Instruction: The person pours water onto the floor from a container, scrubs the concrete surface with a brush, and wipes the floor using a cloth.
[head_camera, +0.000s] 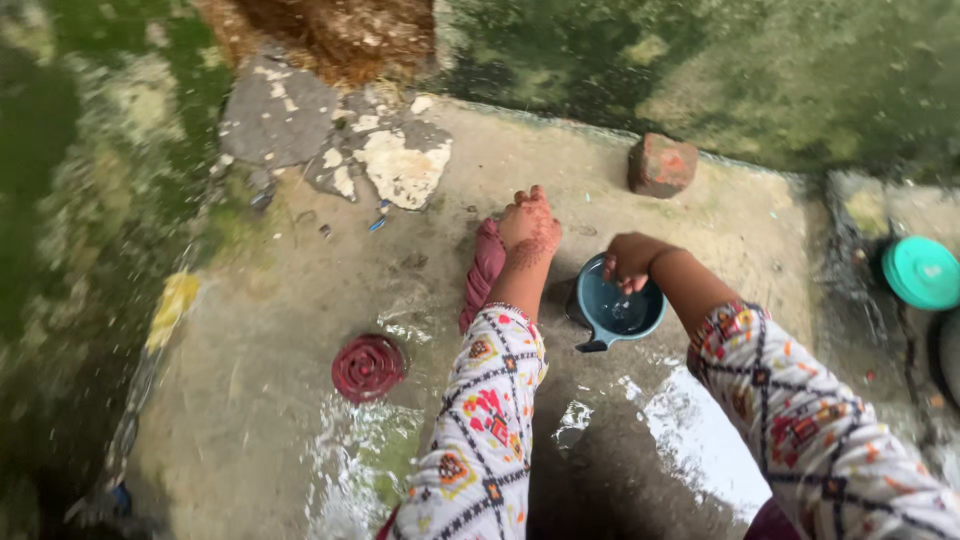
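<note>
My left hand (528, 228) presses down on a twisted dark pink cloth (483, 272) that lies on the wet concrete floor, fingers curled over its upper end. My right hand (628, 262) dips into a small blue-grey mug (612, 310) with a handle, which stands on the floor just right of the cloth and holds a little water. The fingers of that hand are partly hidden inside the mug's rim. Both arms wear white patterned sleeves.
A round maroon drain cover (368, 367) sits to the left of the cloth. A reddish brick (660, 164) lies at the back. A teal lid (922, 272) is at the right edge. Broken plaster patches (403, 165) and puddles (700, 440) mark the floor.
</note>
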